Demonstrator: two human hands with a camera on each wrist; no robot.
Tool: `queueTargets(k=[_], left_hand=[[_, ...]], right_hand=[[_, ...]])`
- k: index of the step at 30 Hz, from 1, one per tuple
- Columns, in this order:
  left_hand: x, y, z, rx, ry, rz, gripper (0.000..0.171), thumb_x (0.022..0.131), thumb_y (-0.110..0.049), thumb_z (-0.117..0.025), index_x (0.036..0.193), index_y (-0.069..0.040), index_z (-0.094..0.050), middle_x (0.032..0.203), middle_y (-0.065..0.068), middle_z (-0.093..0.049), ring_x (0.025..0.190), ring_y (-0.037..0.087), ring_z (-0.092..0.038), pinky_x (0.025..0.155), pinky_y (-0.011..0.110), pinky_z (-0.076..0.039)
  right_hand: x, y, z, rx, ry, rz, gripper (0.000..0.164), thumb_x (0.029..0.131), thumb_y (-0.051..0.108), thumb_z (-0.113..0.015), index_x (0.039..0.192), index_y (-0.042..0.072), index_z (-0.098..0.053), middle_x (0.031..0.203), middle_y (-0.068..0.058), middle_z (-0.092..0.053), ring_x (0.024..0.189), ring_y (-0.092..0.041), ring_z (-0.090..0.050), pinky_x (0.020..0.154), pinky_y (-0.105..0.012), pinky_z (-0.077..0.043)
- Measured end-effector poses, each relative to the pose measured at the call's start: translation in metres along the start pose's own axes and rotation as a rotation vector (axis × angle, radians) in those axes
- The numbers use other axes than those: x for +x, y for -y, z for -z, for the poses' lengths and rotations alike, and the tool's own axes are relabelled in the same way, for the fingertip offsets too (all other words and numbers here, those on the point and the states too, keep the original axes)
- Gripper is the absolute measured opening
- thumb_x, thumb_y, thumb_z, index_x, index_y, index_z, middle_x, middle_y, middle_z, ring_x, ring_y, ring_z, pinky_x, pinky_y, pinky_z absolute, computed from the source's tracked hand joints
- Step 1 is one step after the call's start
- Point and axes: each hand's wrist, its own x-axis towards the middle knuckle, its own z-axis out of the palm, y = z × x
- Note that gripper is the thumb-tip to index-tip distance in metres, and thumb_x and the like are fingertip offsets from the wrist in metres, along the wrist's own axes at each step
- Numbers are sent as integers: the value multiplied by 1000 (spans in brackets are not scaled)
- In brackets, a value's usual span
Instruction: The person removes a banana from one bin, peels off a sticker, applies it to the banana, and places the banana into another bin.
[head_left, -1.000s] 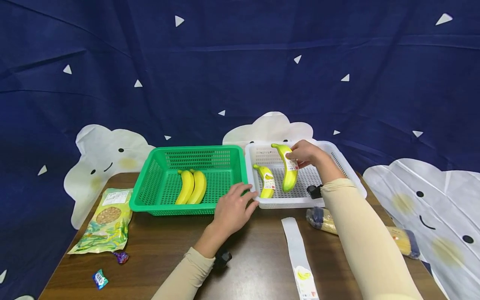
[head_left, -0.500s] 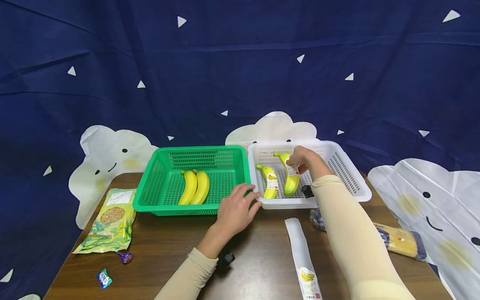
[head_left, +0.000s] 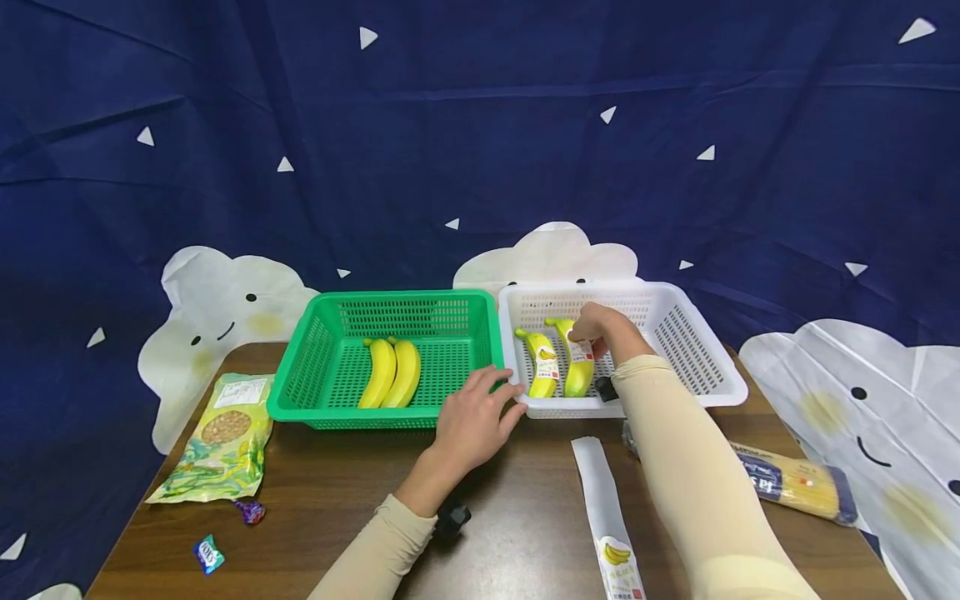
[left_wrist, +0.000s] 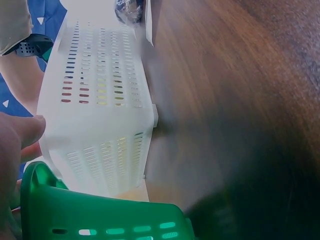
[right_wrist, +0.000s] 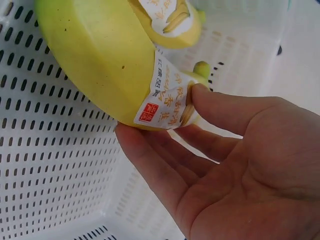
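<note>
In the white basket (head_left: pixel 697 346), my right hand (head_left: pixel 609 327) holds a labelled banana (head_left: pixel 577 379) between thumb and fingers. The right wrist view shows the thumb on the paper label (right_wrist: pixel 167 97) and the fingers (right_wrist: pixel 145 145) along the banana's underside. Beside it on the left lies another labelled banana (head_left: pixel 542 385). Where the two baskets meet, my left hand (head_left: pixel 471 421) rests by their front rims with its fingers extended. Two unlabelled bananas (head_left: pixel 405 375) lie side by side inside the green basket (head_left: pixel 322 415).
On the brown table (head_left: pixel 502 517), a label strip (head_left: pixel 600 492) with a banana print lies in front of the white basket. Packaged spaghetti (head_left: pixel 802 483) is partly behind my right arm. At left are a yellow-green bag (head_left: pixel 225 442), a purple-wrapped candy (head_left: pixel 251 512) and a small blue packet (head_left: pixel 208 553).
My right hand has lowered the labelled banana into the white basket, bringing it down beside the other one. The left hand stays by the rims. The head view has shifted slightly.
</note>
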Motion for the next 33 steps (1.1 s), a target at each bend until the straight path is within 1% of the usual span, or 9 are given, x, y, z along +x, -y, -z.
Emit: queueTargets(k=[6,12,18,23,29,33], left_hand=[[1,-2,2,7,13,-3,33,94,-45,-59,120,-28,-68,129,-4,-57,126,19,-46,76,39,-54],[1,-2,1,9,3,-6,32,93,-45,-59,119,-28,-69,128,-3,-58,126,20,-47,76,39,-54],[1,-2,2,18,8,-7,34,95,-47,-56,120,-28,-69,129,-4,-57,126,20,-46,77,38,-54],[1,-1,2,15,11,2,34,95,-47,-56,120,-27,-69,129,-3,-57,126,20,-46,76,38,-54],[1,-1,2,10,8,8,34,94,-47,-57,119,-28,-69,129,-3,-57,126,19,-46,75,38,-54],[1,-1,2,9,11,10,34,94,-47,-57,119,-27,-69,129,-3,-58,126,19,-46,75,38,-54]], right_hand=[[3,0,-2,11,24,2,30,96,9,-56,117,-12,-49,96,-24,-63,76,-33,-69,74,-42,-55],[6,-1,-4,16,64,-10,31,95,7,-57,117,-13,-50,96,-26,-64,81,-36,-69,75,-41,-55],[7,0,-9,8,102,-15,21,92,1,-58,107,-14,-59,97,-27,-65,86,-35,-68,78,-40,-54],[8,1,-10,-8,89,-23,19,89,-1,-61,104,-13,-61,96,-25,-65,84,-33,-68,77,-39,-55],[8,1,-9,16,79,-46,21,89,1,-63,107,-10,-62,97,-24,-65,87,-33,-67,78,-40,-55],[5,2,-6,-34,63,-7,24,90,6,-63,109,-9,-60,105,-26,-62,91,-38,-66,81,-43,-53]])
